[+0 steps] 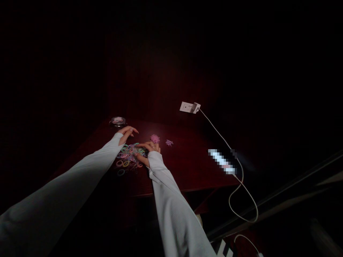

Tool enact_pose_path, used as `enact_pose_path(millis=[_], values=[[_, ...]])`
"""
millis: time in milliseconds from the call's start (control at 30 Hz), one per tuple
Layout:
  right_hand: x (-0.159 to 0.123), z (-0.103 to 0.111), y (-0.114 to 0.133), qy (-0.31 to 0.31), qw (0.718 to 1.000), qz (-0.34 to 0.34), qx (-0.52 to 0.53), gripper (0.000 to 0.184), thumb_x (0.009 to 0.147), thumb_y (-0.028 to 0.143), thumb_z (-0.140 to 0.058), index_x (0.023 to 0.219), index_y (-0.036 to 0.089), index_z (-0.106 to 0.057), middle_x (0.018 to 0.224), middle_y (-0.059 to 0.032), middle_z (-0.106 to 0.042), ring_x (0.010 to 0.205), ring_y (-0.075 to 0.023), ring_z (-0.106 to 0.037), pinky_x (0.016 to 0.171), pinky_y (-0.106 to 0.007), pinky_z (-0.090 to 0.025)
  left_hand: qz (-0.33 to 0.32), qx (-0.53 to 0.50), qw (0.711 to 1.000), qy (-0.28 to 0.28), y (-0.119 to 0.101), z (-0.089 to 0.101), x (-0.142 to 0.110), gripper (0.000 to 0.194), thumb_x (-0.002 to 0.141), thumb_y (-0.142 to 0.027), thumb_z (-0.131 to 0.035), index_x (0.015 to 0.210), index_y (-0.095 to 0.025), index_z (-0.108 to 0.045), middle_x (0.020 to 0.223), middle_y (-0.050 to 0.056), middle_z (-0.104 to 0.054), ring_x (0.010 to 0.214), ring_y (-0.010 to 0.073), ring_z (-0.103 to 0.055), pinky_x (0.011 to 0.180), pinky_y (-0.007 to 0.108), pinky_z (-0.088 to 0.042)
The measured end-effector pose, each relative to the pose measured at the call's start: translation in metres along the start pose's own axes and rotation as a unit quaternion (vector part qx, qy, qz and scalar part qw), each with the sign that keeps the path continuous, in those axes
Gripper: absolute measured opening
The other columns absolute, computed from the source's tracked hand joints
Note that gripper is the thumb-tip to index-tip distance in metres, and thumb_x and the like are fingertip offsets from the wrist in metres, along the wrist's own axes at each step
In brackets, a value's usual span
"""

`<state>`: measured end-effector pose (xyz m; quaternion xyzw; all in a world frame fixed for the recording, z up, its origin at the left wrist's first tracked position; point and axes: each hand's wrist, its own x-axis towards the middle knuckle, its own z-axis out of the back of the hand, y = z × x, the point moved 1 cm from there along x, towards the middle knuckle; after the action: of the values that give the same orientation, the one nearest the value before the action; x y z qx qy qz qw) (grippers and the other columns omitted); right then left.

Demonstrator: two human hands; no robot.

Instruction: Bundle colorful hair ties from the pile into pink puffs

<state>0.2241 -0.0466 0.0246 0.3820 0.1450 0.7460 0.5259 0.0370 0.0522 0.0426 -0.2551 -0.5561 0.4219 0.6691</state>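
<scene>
A loose pile of small colourful elastic hair ties (125,151) lies on the dark red table. My left hand (127,134) hovers just beyond the pile's far side, fingers stretched out to the right and holding nothing. Over the pile's right part is my right hand (150,150), its thumb and forefinger apart and pointing left among the ties; I see nothing gripped between them. A heap of pink hair ties (154,138) sits just past my right hand. To the right of that heap is a smaller purple bunch (169,142).
A round, low container (118,121) stands at the table's back left. Against the back is a white wall socket (187,107) with a charger (195,107). Its white cable (218,132) runs to a lit, blurred-out device (222,161) on the table's right. The surroundings are very dark.
</scene>
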Motion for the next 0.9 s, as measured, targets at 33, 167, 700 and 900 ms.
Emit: enact_pose_path(millis=[33,167,700,900], values=[[0.001,0.001,-0.001,0.009,1.0,0.003,0.001,0.037,0.085,0.036,-0.089,0.12,0.036,-0.082,0.125,-0.0017,-0.074,0.125,-0.026,-0.06,0.111,-0.041,-0.046,-0.002,0.004,1.0,0.005,-0.002,0.0,-0.001,0.048,0.078,-0.072,-0.048,0.076,-0.029,-0.07,0.084,0.006,-0.074,0.077,0.0271,-0.062,0.087,0.041,-0.054],[0.008,0.003,-0.011,-0.013,0.999,-0.01,0.043,0.016,0.09,0.029,-0.08,0.105,0.03,-0.082,0.107,-0.002,-0.077,0.115,-0.0246,-0.062,0.107,-0.039,-0.048,-0.013,0.01,0.999,0.035,-0.007,0.0,-0.006,0.046,0.083,-0.069,-0.049,0.079,-0.029,-0.072,0.089,0.007,-0.075,0.081,0.0284,-0.063,0.09,0.041,-0.055],[0.02,-0.003,-0.004,-0.076,0.996,-0.037,0.012,0.016,0.096,0.035,-0.076,0.106,0.03,-0.087,0.105,-0.0063,-0.078,0.112,-0.0285,-0.061,0.107,-0.044,-0.046,-0.073,0.124,0.989,0.044,-0.008,0.001,-0.014,0.04,0.097,-0.053,-0.048,0.083,-0.027,-0.074,0.094,0.006,-0.075,0.091,0.0262,-0.067,0.092,0.036,-0.049],[0.037,-0.015,0.0,-0.078,0.993,-0.074,0.047,0.019,0.091,0.042,-0.084,0.108,0.033,-0.089,0.115,-0.0061,-0.077,0.122,-0.0306,-0.059,0.114,-0.049,-0.043,-0.045,0.233,0.971,0.006,0.001,-0.002,-0.011,0.042,0.098,-0.05,-0.043,0.077,-0.026,-0.072,0.093,0.007,-0.075,0.099,0.0295,-0.068,0.095,0.041,-0.045]])
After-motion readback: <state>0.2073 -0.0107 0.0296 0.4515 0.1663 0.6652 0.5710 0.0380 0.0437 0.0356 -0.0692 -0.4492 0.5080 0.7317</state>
